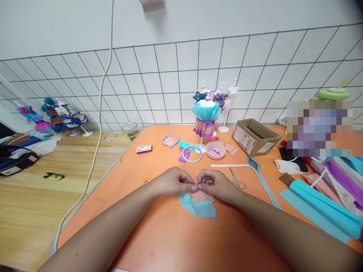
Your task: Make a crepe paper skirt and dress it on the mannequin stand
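Observation:
Between my two hands is a fan-shaped piece of crepe paper (pixel 198 206), blue along its lower edge, peach in the middle and purple at its gathered top. My left hand (pixel 176 181) pinches the purple top between thumb and forefinger. From the other side my right hand (pixel 219 186) pinches the same top, the two thumb tips almost meeting. The blue part spreads down over the orange table (pixel 159 234). Scissors (pixel 237 179) lie just beyond my right hand, partly hidden by it. Past both hands lies a tape roll (pixel 192 154) on blue and purple paper scraps.
A small dress form (pixel 207 113) in a paper dress stands at the back, with others behind it. Nearby are a pink bowl (pixel 216 150), a cardboard box (pixel 255 138), a white strip (pixel 229 165) and a red-white box (pixel 144 149). Folded blue paper (pixel 326 204) lies right; a cable (pixel 100 109) hangs left.

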`<state>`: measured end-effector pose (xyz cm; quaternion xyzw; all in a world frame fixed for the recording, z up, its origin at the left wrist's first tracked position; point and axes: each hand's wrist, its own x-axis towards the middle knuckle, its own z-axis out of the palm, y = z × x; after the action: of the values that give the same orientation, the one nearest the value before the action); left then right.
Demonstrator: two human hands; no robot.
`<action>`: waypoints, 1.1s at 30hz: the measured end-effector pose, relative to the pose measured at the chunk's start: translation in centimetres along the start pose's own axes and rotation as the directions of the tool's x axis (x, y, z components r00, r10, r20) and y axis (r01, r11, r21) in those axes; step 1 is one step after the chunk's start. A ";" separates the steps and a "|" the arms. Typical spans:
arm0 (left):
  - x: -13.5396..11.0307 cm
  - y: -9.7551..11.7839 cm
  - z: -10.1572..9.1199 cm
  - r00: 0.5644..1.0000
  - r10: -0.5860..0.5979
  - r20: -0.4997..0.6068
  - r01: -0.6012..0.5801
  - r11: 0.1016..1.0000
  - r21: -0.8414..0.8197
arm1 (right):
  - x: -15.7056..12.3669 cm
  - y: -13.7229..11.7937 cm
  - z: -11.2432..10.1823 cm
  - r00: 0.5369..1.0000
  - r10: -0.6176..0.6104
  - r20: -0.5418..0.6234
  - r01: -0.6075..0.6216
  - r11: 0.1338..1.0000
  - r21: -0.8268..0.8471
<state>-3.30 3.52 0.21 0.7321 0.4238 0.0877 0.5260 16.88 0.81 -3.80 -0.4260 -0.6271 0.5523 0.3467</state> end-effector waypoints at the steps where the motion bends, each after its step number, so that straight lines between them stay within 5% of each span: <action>1: 0.1 -0.1 0.2 1.000 0.003 -0.015 -0.003 1.000 -0.001 | 0.1 0.1 -0.1 1.000 0.000 0.009 0.000 1.000 -0.006; 8: 0.4 -0.1 -0.1 0.999 -0.035 0.004 0.035 0.985 -0.171 | 0.5 0.3 -1.2 0.981 0.072 0.180 -0.113 0.967 0.227; 12: 0.9 -0.6 0.1 0.999 -0.023 -0.047 0.015 0.986 -0.167 | 0.6 0.2 -1.5 0.976 0.115 0.183 -0.177 0.912 0.369; 18: 1.4 -0.6 0.7 0.994 -0.033 -0.100 0.019 0.989 -0.144 | 0.9 0.3 -1.2 0.967 0.211 0.140 -0.239 0.943 0.233; 33: 1.8 -0.8 1.3 0.972 0.029 -0.234 -0.053 0.994 -0.099 | 1.4 1.1 -1.7 0.967 0.238 0.088 -0.253 0.914 0.318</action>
<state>-1.84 3.93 -1.57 0.6969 0.4620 0.2054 0.5087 18.07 2.81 -4.66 -0.4247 -0.4765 0.6976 0.3254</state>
